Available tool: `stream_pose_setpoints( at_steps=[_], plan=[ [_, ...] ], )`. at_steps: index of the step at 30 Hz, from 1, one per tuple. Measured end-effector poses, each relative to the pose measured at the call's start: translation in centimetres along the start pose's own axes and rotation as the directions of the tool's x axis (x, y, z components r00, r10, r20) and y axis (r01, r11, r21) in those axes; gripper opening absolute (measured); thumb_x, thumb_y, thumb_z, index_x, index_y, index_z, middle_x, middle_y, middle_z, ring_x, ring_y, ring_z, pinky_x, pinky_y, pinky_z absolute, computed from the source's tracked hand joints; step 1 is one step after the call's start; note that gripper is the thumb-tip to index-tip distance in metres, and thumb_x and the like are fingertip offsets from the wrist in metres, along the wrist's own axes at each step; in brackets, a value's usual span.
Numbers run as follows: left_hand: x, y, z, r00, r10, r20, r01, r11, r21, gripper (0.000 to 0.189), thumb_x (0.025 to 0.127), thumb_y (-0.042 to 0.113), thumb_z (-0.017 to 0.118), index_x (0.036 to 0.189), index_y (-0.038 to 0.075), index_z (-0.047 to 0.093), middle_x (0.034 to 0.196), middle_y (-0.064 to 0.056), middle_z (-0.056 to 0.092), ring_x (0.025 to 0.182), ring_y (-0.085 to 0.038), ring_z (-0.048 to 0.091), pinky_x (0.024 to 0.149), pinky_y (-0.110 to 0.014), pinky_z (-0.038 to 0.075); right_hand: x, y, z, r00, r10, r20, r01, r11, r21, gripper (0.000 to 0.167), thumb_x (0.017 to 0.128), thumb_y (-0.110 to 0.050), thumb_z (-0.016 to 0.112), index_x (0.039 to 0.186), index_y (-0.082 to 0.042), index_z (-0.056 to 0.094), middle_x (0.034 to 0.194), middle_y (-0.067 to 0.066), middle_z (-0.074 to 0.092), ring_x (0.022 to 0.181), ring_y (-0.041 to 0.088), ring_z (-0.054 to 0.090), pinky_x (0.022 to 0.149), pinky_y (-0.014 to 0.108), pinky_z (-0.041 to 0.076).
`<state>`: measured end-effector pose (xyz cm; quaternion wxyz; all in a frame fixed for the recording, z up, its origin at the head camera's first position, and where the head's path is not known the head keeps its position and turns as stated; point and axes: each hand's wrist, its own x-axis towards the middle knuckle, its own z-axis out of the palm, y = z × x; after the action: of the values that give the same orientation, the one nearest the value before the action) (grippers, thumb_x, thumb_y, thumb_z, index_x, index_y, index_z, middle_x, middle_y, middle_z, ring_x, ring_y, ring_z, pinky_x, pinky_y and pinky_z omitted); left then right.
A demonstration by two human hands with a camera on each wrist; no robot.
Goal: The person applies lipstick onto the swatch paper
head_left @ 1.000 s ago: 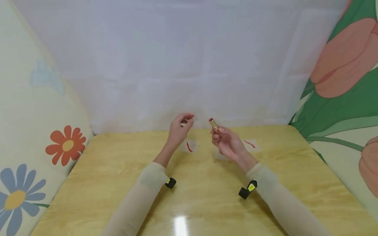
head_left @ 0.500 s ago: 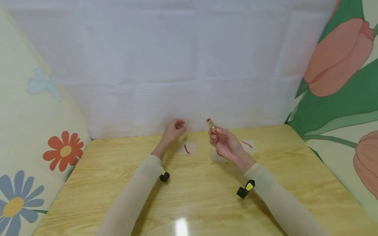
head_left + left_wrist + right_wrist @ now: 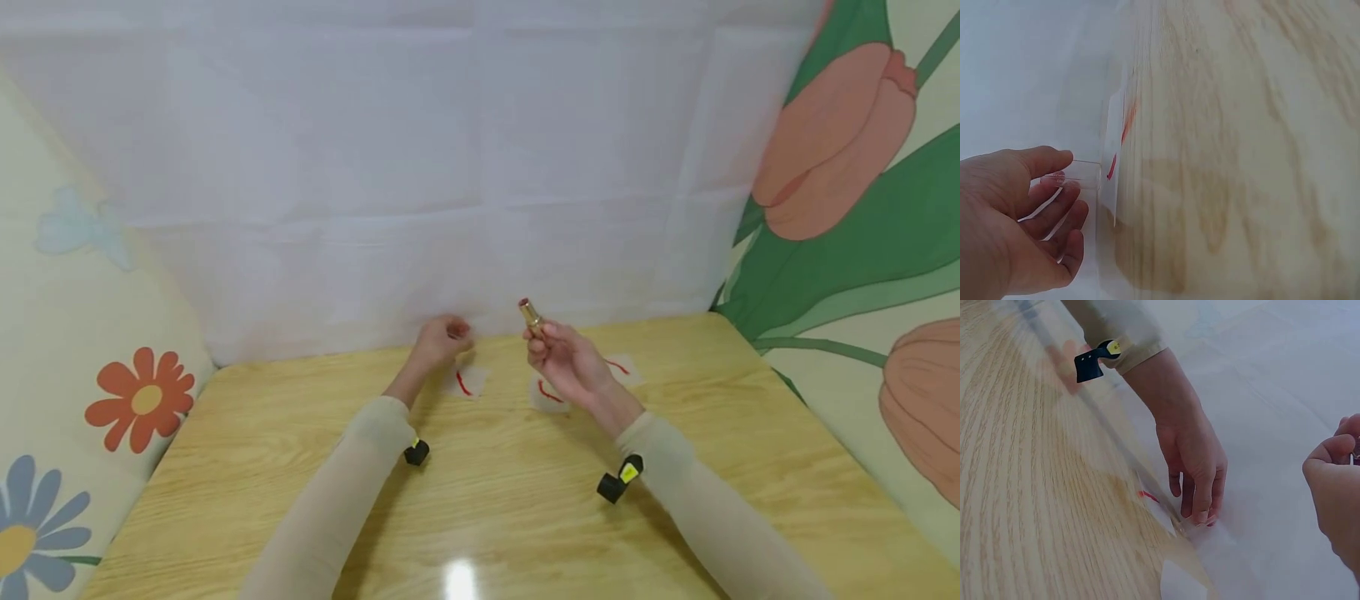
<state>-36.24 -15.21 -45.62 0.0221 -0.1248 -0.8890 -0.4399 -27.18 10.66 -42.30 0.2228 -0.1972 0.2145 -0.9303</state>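
My right hand (image 3: 562, 358) is raised over the table and grips a gold lipstick tube (image 3: 531, 314), its red tip pointing up and away. The same hand shows at the right edge of the right wrist view (image 3: 1335, 487). My left hand (image 3: 442, 337) is down at the table's back edge against the white backdrop. Its thumb and curled fingers pinch a small clear cap (image 3: 1084, 175). The right wrist view shows the left hand (image 3: 1194, 462) from above, fingertips down on the surface. A small paper square with a red stroke (image 3: 465, 382) lies just right of the left hand.
Two more paper squares with red strokes (image 3: 546, 392) (image 3: 621, 367) lie under and behind my right hand on the wooden table (image 3: 480, 517). A white sheet (image 3: 450, 183) hangs close behind; flower-print cloth (image 3: 90, 350) (image 3: 847, 208) flanks both sides.
My left hand has come down from mid-air to the table's back edge and curled round the clear cap. The right hand keeps the lipstick raised, shifted slightly left.
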Motion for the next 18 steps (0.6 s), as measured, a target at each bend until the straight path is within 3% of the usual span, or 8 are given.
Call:
stream_pose_setpoints(
  at_steps=[5,9,13,18],
  plan=[
    [0.0,0.0,-0.4,0.999,0.019,-0.027,-0.018,1.000,0.022,0.018,0.092,0.004,0.074,0.105,-0.006,0.068,0.095,-0.015,0.067,0.092,-0.030,0.065,0.070,-0.035,0.054,0.5,0.1,0.3,1.000,-0.005,0.003,0.005,1.000,0.002,0.018,0.104,-0.002,0.050,0.111,0.004,0.065,0.103,0.017,0.065,0.078,0.017,0.058,0.079,0.027,0.047],
    [0.0,0.3,-0.7,0.999,0.032,-0.040,-0.030,0.999,0.040,0.020,0.092,0.006,0.073,0.109,-0.005,0.068,0.099,-0.015,0.067,0.094,-0.029,0.063,0.074,-0.036,0.053,0.9,0.1,0.5,1.000,0.002,0.010,-0.002,1.000,-0.004,0.016,0.103,-0.002,0.053,0.107,0.003,0.067,0.104,0.017,0.065,0.079,0.018,0.059,0.081,0.027,0.048],
    [-0.1,1.4,-0.9,0.998,0.036,-0.045,-0.035,0.999,0.012,0.022,0.093,0.011,0.074,0.109,-0.001,0.067,0.104,-0.015,0.066,0.099,-0.029,0.062,0.086,-0.040,0.051,1.1,0.2,0.7,1.000,-0.006,0.015,0.007,1.000,-0.021,0.023,0.105,-0.001,0.046,0.103,0.003,0.068,0.105,0.016,0.066,0.085,0.019,0.062,0.083,0.028,0.048],
    [-0.7,3.2,-0.6,0.996,0.053,-0.068,-0.058,0.996,-0.072,0.025,0.090,0.017,0.074,0.107,0.002,0.064,0.104,-0.013,0.066,0.103,-0.029,0.064,0.089,-0.040,0.051,1.3,-0.1,0.7,1.000,-0.006,0.021,0.007,0.999,-0.039,0.024,0.105,-0.001,0.042,0.113,0.001,0.064,0.108,0.015,0.066,0.092,0.020,0.062,0.084,0.028,0.048]
  ],
)
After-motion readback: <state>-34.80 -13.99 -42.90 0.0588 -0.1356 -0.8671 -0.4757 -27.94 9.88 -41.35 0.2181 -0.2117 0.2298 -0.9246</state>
